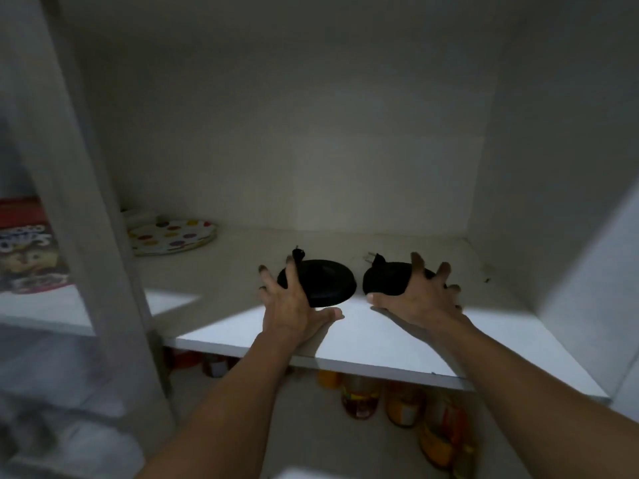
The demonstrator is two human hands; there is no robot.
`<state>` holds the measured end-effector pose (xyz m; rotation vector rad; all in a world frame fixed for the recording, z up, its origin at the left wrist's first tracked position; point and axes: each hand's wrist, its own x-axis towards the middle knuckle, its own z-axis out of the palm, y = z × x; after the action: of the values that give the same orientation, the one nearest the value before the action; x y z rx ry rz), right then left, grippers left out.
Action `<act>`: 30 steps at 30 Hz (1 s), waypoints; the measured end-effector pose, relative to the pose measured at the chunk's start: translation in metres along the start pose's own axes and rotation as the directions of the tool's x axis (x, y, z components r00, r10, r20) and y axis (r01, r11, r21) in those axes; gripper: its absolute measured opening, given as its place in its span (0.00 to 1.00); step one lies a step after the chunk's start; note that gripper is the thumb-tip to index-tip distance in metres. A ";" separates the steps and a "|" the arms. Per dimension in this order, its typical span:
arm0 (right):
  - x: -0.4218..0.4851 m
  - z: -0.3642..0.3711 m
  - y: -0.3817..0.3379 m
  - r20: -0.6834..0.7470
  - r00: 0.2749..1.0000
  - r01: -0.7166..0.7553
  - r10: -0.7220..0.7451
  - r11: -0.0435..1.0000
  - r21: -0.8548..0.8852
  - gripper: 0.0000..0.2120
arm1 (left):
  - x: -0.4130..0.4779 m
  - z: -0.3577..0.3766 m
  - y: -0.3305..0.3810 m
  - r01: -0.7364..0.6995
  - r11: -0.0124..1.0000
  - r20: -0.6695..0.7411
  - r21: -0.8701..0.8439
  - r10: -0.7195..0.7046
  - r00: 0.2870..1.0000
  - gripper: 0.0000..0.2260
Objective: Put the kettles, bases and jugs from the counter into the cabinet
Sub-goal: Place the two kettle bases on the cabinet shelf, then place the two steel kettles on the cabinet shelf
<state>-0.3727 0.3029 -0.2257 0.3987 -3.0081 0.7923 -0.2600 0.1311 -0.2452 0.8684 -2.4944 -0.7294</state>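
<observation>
Centre of frame, cabinet shelf (380,347): two black kettle bases side by side.
Left hand (294,305): my fingers spread, over left base (325,283).
Right hand (420,300): my fingers spread, over right base (385,280).

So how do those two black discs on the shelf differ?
The left base shows most of its round top, with the left hand at its near-left edge. The right base is half hidden behind the right hand. A plug shows behind each one. Both are black, round, and lie flat on the shelf.

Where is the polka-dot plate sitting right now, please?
In the head view, the polka-dot plate lies at the back left of the cabinet shelf, left of the two black bases.
</observation>
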 end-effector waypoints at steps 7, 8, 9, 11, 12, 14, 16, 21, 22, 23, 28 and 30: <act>-0.119 0.025 -0.065 -0.084 0.949 0.297 -0.303 0.952 -0.079 0.40 | -0.108 -0.073 -0.065 -0.011 0.995 -0.166 0.095 0.027 0.986 0.39; -0.146 0.031 -0.080 -0.069 0.938 0.337 -0.341 0.940 -0.058 0.38 | -0.129 -0.089 -0.081 0.004 0.991 -0.185 0.131 0.020 0.983 0.38; -0.175 0.039 -0.094 -0.046 0.925 0.377 -0.378 0.926 -0.034 0.36 | -0.152 -0.107 -0.099 0.026 0.987 -0.196 0.157 0.005 0.981 0.38; -0.240 0.061 -0.122 0.010 0.890 0.456 -0.456 0.890 0.017 0.34 | -0.205 -0.146 -0.141 0.099 0.973 -0.217 0.210 -0.053 0.975 0.38; -0.274 0.073 -0.136 0.047 0.871 0.487 -0.489 0.872 0.042 0.34 | -0.233 -0.166 -0.163 0.142 0.961 -0.231 0.239 -0.086 0.969 0.38; -0.344 0.100 -0.163 0.160 0.827 0.533 -0.539 0.842 0.085 0.33 | -0.295 -0.209 -0.208 0.236 0.930 -0.266 0.280 -0.161 0.950 0.37; -0.409 0.125 -0.189 0.264 0.767 0.581 -0.585 0.807 0.102 0.33 | -0.354 -0.249 -0.251 0.342 0.884 -0.313 0.318 -0.243 0.918 0.37; -0.557 0.178 -0.248 0.433 0.553 0.713 -0.711 0.674 0.196 0.34 | -0.482 -0.328 -0.343 0.647 0.719 -0.428 0.252 -0.517 0.741 0.37; -0.581 0.186 -0.258 0.460 0.502 0.738 -0.733 0.640 0.215 0.34 | -0.502 -0.338 -0.358 0.694 0.690 -0.458 0.206 -0.558 0.692 0.36; -0.603 0.196 -0.268 0.482 0.453 0.759 -0.750 0.608 0.234 0.33 | -0.522 -0.345 -0.372 0.733 0.662 -0.489 0.157 -0.593 0.640 0.35; -0.683 0.242 -0.316 0.601 0.295 0.735 -0.743 0.578 0.354 0.33 | -0.590 -0.357 -0.433 0.864 0.485 -0.530 -0.138 -0.773 0.349 0.29; -0.700 0.266 -0.332 0.646 0.278 0.679 -0.711 0.621 0.391 0.33 | -0.601 -0.358 -0.456 0.880 0.396 -0.492 -0.264 -0.840 0.230 0.30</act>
<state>0.4016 0.0650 -0.3453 2.4261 -2.7532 0.6478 0.5676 0.0980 -0.3491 2.2067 -1.2988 -0.5223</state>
